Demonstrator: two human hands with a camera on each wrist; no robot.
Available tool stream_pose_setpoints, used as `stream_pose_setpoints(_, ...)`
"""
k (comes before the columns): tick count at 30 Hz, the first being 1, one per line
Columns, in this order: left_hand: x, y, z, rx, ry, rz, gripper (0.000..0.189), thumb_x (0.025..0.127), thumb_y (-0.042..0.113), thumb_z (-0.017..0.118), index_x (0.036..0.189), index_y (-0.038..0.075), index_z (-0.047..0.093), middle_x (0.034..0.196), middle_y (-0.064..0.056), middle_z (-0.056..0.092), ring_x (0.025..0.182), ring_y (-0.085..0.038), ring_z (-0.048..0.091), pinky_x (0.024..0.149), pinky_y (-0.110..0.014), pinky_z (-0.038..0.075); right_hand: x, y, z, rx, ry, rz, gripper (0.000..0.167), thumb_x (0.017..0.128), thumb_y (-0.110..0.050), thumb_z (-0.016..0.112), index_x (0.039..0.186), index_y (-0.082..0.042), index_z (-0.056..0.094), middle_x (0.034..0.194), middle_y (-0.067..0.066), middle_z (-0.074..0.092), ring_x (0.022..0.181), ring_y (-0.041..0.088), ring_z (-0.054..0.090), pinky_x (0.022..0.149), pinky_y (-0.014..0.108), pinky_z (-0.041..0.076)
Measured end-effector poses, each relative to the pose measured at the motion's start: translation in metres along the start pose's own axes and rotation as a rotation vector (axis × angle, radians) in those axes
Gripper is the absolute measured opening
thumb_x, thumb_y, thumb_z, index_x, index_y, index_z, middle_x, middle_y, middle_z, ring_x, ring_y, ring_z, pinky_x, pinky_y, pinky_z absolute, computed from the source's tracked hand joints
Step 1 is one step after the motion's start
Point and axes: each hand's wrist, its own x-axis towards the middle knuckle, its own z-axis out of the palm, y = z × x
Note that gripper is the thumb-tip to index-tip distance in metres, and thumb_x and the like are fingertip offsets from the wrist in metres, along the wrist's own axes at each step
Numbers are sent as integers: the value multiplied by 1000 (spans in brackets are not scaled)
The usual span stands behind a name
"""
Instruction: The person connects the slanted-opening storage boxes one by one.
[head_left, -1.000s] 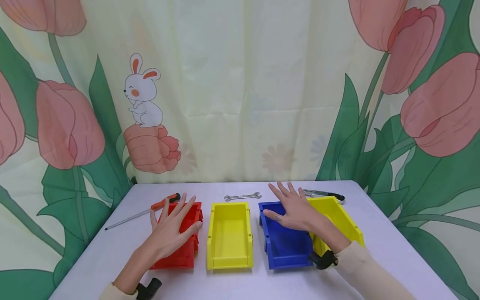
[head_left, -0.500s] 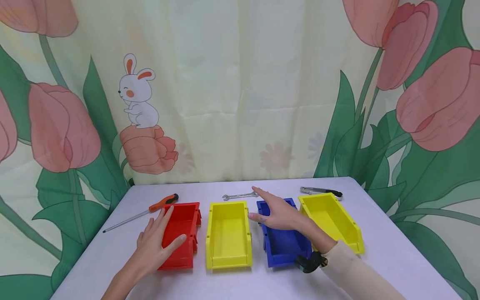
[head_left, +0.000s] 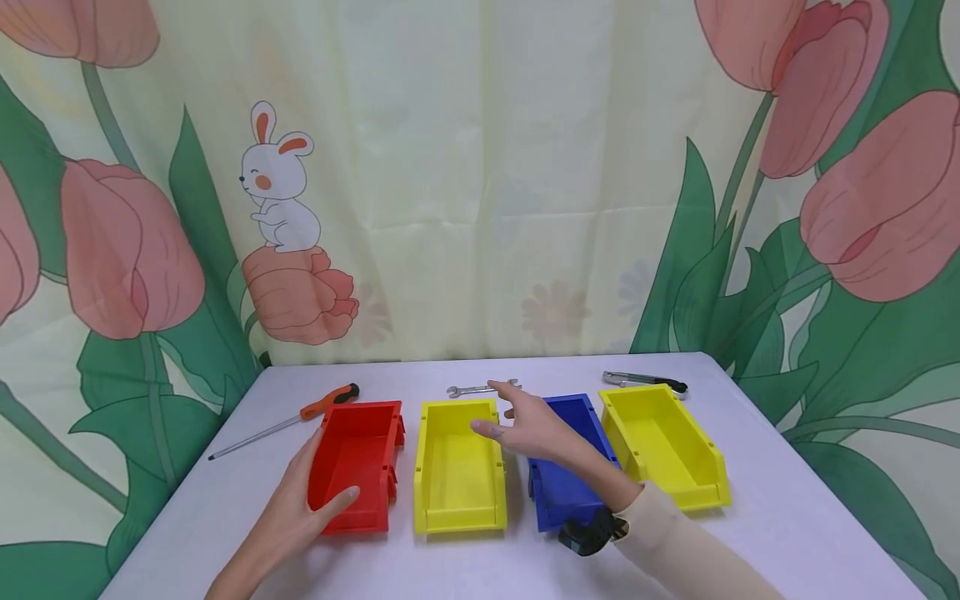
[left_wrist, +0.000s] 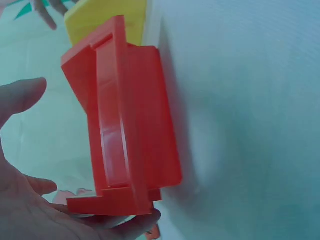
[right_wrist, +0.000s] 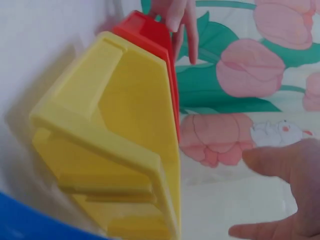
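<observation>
My left hand (head_left: pixel 295 500) is at the left side of a red plastic bin (head_left: pixel 358 467); its fingers lie along the outer left wall, and the thumb stands out apart. In the left wrist view those fingers pass behind the end of the bin; whether they touch it I cannot tell. My right hand (head_left: pixel 536 425) hovers over the gap between a yellow bin (head_left: pixel 459 467) and a blue bin (head_left: pixel 562 487), thumb and fingers spread, holding nothing. Its fingertips partly cover an open-ended wrench (head_left: pixel 468 390) lying behind the bins.
A second yellow bin (head_left: pixel 667 450) stands slanted at the right. Behind it lies a utility knife (head_left: pixel 645 382) with a black end. A screwdriver (head_left: pixel 318 406) with an orange and black handle lies left of the red bin. A printed curtain (head_left: pixel 420 192) hangs behind the white table (head_left: pixel 427 575).
My left hand has dropped to the red bin's left side. My right hand has moved left from over the blue bin towards the middle yellow one. The bins stay nearly in place.
</observation>
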Motion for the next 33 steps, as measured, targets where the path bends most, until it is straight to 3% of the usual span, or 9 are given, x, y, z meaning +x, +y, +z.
stream_pose_setpoints(4,1,-6,3,-48,-1,-20,125,82,43,89,171,15,6,166,-18,32,145,-45,41,92,-48,66,-1,-6,11,57,14,97,81,98,-43,75,163,-12,39,163,20,48,143,44,55,112,64,52)
stream_pose_setpoints(10,2,-11,4,-123,-12,-95,133,73,40,96,170,15,8,163,-17,37,143,-44,45,91,-46,67,-4,-11,32,176,10,217,88,99,-32,76,167,-9,25,149,20,59,125,35,61,118,65,46)
stream_pose_setpoints(15,4,-12,3,-141,-21,-91,131,68,31,100,167,14,16,160,-18,41,140,-42,47,90,-44,67,-2,-10,40,171,-3,197,72,100,-22,74,159,-8,35,130,15,66,108,28,63,110,59,54)
stream_pose_setpoints(23,5,-15,2,-128,-30,-80,133,68,27,100,168,14,14,160,-18,39,142,-43,45,91,-46,67,3,-6,42,120,-7,183,70,103,-2,60,164,-1,25,143,24,59,113,31,61,114,58,51)
stream_pose_setpoints(33,6,-17,2,-153,-49,-64,133,69,20,99,169,15,12,161,-18,39,143,-44,44,90,-47,67,4,-5,40,100,7,142,62,95,8,57,154,1,38,121,20,65,99,28,61,97,50,59)
